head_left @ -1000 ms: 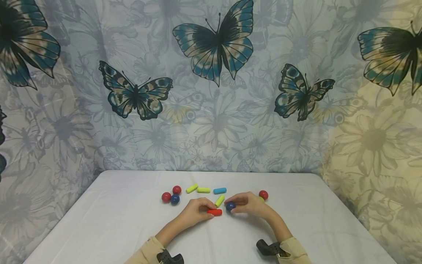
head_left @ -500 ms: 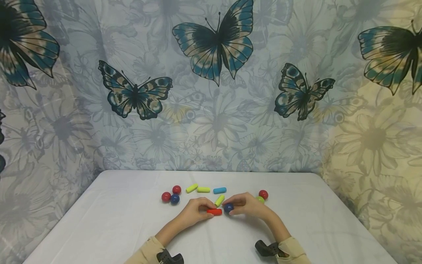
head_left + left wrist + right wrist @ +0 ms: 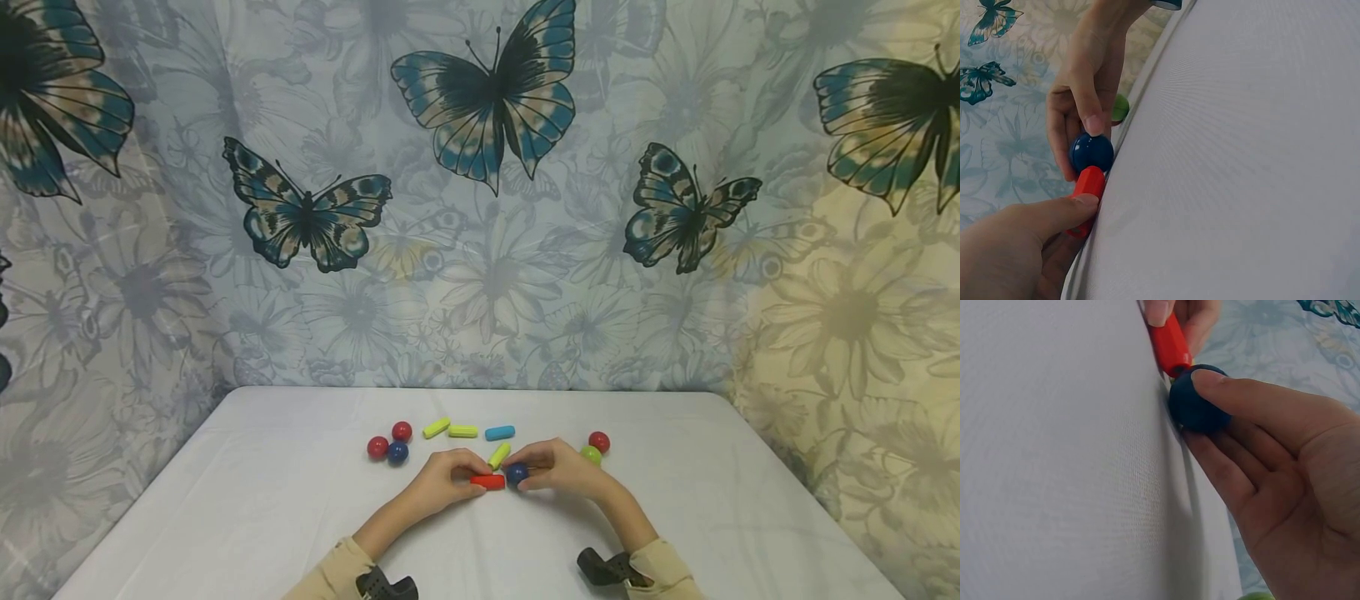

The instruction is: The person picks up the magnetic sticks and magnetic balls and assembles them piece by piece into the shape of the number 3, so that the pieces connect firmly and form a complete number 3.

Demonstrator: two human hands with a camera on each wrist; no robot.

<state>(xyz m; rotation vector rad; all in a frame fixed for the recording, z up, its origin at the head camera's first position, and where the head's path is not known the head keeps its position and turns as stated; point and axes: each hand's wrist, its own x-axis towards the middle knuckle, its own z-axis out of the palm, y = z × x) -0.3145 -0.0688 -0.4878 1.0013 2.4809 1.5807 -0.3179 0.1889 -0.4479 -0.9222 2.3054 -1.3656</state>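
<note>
My left hand (image 3: pixel 444 481) pinches a short red rod (image 3: pixel 488 482) between thumb and fingers, close over the white table. A dark blue ball (image 3: pixel 517 473) is held by the thumb and fingertips of my right hand (image 3: pixel 558 467), just right of the red rod's end. In the right wrist view the end of the red rod (image 3: pixel 1171 347), with a dark spot in its tip, comes right up to the blue ball (image 3: pixel 1196 403). Just behind them lies a yellow-green rod (image 3: pixel 498 455), partly between the two hands.
Two yellow-green rods and a blue rod (image 3: pixel 499 433) lie farther back. To the left sit two red balls and another blue ball (image 3: pixel 397 452). A green ball (image 3: pixel 591 454) and a red ball (image 3: pixel 598 442) stand beyond my right hand on the white table (image 3: pixel 300 500).
My right hand has moved a little left with the blue ball, narrowing the gap to the red rod. More of the green ball shows. The left hand stays in place.
</note>
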